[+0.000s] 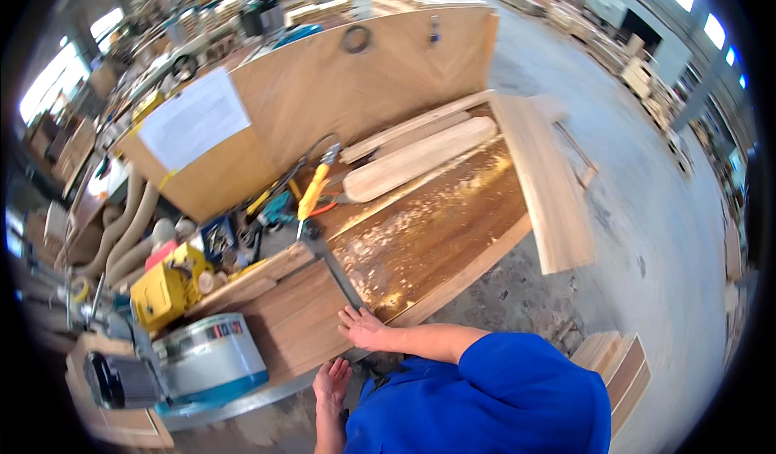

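Note:
My right hand (364, 329) lies at the bench's near edge with its fingers spread, at the near end of a dark grey straight strip (343, 280). Whether it presses on the strip or only on the wood I cannot tell. Lower and to the left, my left hand (331, 383) hovers by the metal front edge with fingers loosely bent and nothing visible in them. Brown boards (295, 312) lie left of the strip. To its right, pale shavings cover the brown benchtop (461, 228). A yellow-handled tool (314, 191) leans beyond the strip's far end.
A rounded wooden plank (420, 160) lies along the upright back panel (347, 90). Another board (546, 187) juts past the bench's right end. At left stand a white-and-blue tub (212, 353) and a yellow machine (166, 292). Stacked boards (614, 373) sit at lower right.

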The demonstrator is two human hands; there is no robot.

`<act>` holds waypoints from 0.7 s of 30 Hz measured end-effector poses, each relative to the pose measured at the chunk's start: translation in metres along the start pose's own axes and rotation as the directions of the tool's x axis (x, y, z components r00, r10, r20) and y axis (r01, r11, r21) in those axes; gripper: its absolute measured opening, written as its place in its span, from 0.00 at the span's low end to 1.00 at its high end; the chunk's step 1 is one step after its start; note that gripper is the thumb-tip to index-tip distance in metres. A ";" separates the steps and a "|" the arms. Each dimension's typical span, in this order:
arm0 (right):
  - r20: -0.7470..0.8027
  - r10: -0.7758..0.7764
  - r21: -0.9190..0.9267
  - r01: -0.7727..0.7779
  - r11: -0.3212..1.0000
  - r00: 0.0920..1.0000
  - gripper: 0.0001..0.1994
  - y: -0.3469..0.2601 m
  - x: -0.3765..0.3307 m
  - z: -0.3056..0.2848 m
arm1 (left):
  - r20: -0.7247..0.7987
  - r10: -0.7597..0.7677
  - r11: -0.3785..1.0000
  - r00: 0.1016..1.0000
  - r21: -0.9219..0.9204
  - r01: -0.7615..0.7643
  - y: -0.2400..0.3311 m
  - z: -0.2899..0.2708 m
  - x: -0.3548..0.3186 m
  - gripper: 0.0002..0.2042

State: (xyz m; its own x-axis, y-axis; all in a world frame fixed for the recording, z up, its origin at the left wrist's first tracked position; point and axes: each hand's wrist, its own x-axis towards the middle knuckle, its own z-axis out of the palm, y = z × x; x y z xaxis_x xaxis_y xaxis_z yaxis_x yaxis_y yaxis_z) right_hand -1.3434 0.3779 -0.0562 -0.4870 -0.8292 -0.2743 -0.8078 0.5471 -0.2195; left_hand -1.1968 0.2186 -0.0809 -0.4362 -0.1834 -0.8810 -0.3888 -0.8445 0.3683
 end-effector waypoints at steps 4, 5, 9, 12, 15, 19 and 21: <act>0.052 -0.004 -0.087 0.008 0.996 0.999 0.26 -0.016 0.012 -0.007 | 0.081 -0.048 0.999 0.996 -0.019 0.049 -0.008 0.004 0.004 0.20; -0.051 -0.014 -0.148 0.006 0.989 0.999 0.34 -0.011 0.018 0.023 | 0.139 -0.063 0.998 0.988 -0.006 0.064 -0.008 0.008 0.008 0.19; 0.111 -0.028 0.020 0.026 0.999 0.993 0.33 -0.025 0.022 -0.008 | 0.101 -0.033 0.998 0.994 -0.054 0.038 -0.009 0.007 0.017 0.18; 0.091 -0.077 0.131 0.065 0.989 0.993 0.33 -0.022 0.021 -0.013 | 0.058 -0.012 0.993 0.998 -0.115 0.019 -0.010 0.000 0.018 0.19; 0.074 -0.045 0.138 0.034 0.990 0.996 0.33 -0.012 0.018 -0.009 | 0.043 -0.019 0.985 0.999 -0.169 0.026 -0.004 0.000 0.008 0.17; 0.113 0.018 0.083 -0.028 0.996 0.993 0.34 0.002 0.005 -0.006 | -0.030 0.000 0.979 1.000 -0.205 -0.007 0.002 -0.002 0.006 0.15; 0.166 0.036 0.061 -0.047 0.997 0.985 0.34 0.006 0.000 -0.004 | -0.043 0.006 0.974 0.999 -0.225 -0.016 0.006 -0.006 0.007 0.16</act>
State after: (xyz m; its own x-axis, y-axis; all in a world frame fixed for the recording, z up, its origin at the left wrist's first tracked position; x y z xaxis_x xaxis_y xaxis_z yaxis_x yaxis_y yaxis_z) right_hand -1.3490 0.3807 -0.0537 -0.4543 -0.7782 -0.4336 -0.7624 0.5914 -0.2627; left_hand -1.1971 0.2090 -0.0868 -0.4036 -0.2101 -0.8905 -0.1893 -0.9330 0.3059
